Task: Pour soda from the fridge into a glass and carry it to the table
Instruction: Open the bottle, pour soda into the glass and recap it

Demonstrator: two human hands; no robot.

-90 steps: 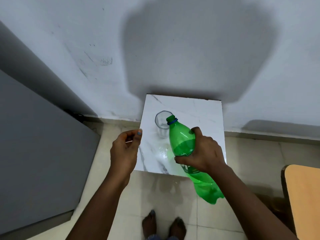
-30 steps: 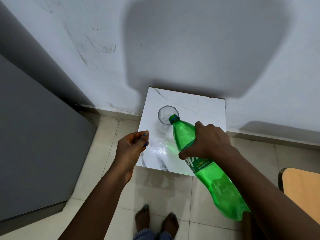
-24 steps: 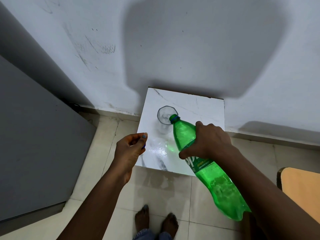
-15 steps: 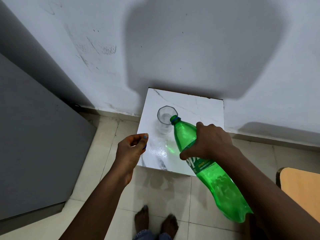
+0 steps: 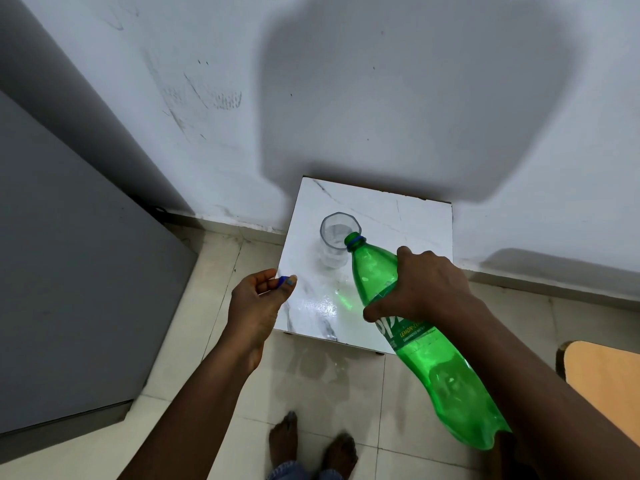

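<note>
A clear glass stands upright on a small white marble-topped stool against the wall, with a little clear soda in its bottom. My right hand grips the upper body of an open green soda bottle, tilted steeply with its mouth over the glass rim. My left hand hovers at the stool's left edge, pinching the small blue bottle cap between thumb and fingers.
A grey fridge fills the left side. A wooden table edge shows at lower right. Pale floor tiles lie below, with my bare feet at the bottom. The white wall rises right behind the stool.
The bottle has tipped further, its base rising and its mouth moving over the glass rim. Soda now shows in the glass. My left hand has stayed in place with the cap.
</note>
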